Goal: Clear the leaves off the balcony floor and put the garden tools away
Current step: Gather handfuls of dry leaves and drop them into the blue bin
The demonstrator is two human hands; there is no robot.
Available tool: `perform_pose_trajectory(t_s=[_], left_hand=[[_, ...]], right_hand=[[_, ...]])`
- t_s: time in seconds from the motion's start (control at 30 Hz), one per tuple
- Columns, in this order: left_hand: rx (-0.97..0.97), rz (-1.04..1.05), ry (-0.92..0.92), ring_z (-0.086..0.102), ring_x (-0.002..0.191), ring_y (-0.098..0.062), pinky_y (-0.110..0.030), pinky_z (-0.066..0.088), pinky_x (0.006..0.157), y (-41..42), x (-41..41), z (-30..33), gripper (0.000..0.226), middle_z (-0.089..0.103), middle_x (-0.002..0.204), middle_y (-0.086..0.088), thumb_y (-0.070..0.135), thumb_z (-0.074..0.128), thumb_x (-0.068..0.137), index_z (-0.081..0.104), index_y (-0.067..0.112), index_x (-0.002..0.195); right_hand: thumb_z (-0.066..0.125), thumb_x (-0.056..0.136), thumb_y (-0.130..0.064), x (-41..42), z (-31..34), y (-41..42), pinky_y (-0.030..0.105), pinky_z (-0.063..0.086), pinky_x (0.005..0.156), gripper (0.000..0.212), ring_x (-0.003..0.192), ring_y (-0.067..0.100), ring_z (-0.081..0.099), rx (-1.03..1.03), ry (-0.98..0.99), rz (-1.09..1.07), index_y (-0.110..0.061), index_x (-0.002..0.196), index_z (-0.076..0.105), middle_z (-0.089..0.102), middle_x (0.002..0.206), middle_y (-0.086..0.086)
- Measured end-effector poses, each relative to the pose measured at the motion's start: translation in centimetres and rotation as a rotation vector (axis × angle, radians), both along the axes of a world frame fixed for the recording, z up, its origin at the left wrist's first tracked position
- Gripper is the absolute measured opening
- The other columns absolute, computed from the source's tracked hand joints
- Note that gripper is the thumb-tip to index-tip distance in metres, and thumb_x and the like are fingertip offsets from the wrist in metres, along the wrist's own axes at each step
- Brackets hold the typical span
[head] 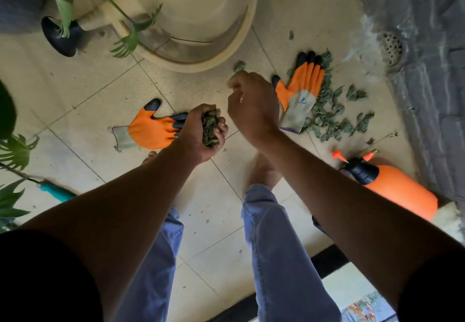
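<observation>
On balcony floor (83, 110), head view | left hand (201, 133): grip closed round a wad of leaves (210, 127) | right hand (251, 105): fingers curled, a leaf scrap (239, 66) seen at the fingertips, hold not clear | leaf pile (334, 115) lies on tiles, partly under one glove (299, 95) | second glove (151, 130) beside left hand | sprayer (392, 185) lying at right.

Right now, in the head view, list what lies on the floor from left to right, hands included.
Teal tool handle → left glove → left hand gripping leaves → right hand → right glove → leaf pile → orange sprayer.
</observation>
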State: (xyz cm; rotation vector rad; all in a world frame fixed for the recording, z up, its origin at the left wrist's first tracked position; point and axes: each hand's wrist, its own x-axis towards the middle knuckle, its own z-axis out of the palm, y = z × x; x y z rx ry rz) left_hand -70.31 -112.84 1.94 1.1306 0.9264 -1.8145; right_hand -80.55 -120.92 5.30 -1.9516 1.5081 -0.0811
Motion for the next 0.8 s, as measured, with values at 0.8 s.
perform_pose_trajectory(t_s=[0.8], left_hand=[[0.003, -0.121, -0.124, 0.065, 0.065, -0.013, -0.024, 0.047, 0.064, -1.0, -3.4, -4.8, 0.035, 0.066, 0.070, 0.003, 0.030, 0.054, 0.092, 0.069, 0.019, 0.062]], right_hand=[[0.072, 0.084, -0.017, -4.6, -2.7, 1.9, 0.042, 0.054, 0.066, 0.019, 0.087, 0.026, 0.062, 0.131, -0.080, 0.264, -0.017, 0.100, 0.062, 0.070, 0.087, -0.001]])
